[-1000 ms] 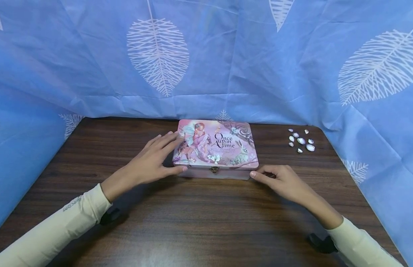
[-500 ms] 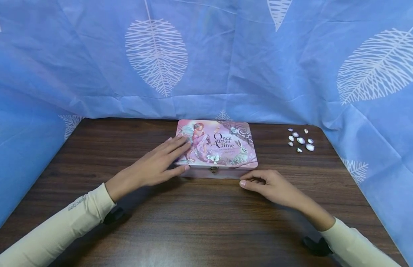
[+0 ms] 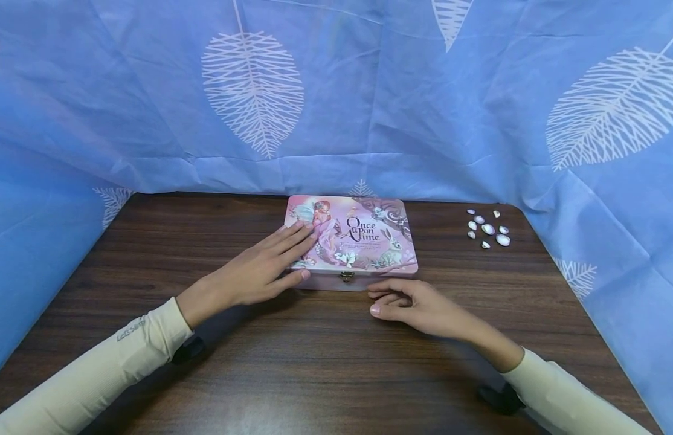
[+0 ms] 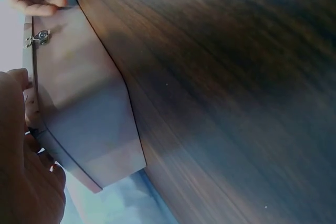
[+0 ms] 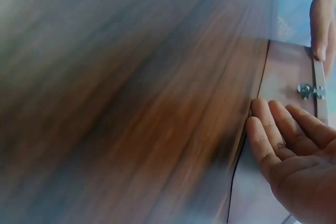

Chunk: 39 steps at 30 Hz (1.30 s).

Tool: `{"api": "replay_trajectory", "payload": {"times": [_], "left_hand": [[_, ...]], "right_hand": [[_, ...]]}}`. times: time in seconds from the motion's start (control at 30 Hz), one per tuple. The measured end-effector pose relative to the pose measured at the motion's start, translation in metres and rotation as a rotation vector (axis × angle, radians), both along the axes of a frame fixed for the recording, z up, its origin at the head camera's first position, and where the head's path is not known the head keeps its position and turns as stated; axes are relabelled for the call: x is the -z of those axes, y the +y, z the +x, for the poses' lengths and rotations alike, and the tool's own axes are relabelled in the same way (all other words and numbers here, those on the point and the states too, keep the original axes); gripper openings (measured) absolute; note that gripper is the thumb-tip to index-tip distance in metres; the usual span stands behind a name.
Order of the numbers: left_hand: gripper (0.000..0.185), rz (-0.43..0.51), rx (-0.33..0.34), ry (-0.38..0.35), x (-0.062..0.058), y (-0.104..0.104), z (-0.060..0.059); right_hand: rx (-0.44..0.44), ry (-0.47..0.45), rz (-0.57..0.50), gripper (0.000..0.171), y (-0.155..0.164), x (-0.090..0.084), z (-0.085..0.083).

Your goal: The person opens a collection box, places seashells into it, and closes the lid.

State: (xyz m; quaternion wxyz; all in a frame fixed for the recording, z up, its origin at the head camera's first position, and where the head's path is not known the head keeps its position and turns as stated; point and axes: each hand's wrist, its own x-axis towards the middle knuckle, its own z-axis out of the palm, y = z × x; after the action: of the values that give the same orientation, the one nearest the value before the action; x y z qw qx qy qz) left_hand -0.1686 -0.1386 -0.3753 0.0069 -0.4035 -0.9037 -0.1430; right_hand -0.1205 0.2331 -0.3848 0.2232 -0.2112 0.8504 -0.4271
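Observation:
A pink illustrated tin box [image 3: 369, 238] lies closed on the dark wooden table [image 3: 325, 362], its small brass clasp [image 3: 347, 277] facing me. My left hand [image 3: 284, 257] rests flat on the left part of the lid, fingers straight and thumb along the front edge. My right hand [image 3: 385, 300] lies on the table just in front of the box, right of the clasp, with loosely curled fingers that hold nothing. The right wrist view shows those fingers [image 5: 278, 135] beside the box front [image 5: 286, 72], near the clasp [image 5: 310, 91]. In the left wrist view the box side [image 4: 84, 103] runs past my left hand [image 4: 21, 177].
Several small seashells [image 3: 486, 228] lie in a loose group at the back right of the table. A blue cloth with white leaf prints [image 3: 336, 90] hangs behind and along both sides. Bare wood stretches in front of the box.
My right hand has slid left along the box front, from its right corner toward the clasp. My left hand has moved further onto the lid.

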Motion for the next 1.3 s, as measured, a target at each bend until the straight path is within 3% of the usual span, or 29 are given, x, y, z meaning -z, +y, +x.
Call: {"api": "replay_trajectory", "payload": {"times": [0.33,0.77,1.03,1.3], "left_hand": [[0.075,-0.022,0.028,0.042,0.001,0.001,-0.001],[0.073,-0.069,0.049,0.098,0.001,-0.002,-0.002],[0.073,-0.044,0.076,0.124,0.002,-0.004,-0.004],[0.073,-0.028,0.085,0.119,0.001,-0.004,-0.008]], "right_hand": [[-0.066,-0.100,-0.107,0.068,-0.015,0.003,-0.002],[-0.103,-0.141,-0.215,0.070,-0.029,0.009,-0.003],[-0.105,-0.153,-0.218,0.068,-0.030,0.008,-0.001],[-0.112,-0.110,-0.180,0.065,-0.024,0.005,0.002]]}}
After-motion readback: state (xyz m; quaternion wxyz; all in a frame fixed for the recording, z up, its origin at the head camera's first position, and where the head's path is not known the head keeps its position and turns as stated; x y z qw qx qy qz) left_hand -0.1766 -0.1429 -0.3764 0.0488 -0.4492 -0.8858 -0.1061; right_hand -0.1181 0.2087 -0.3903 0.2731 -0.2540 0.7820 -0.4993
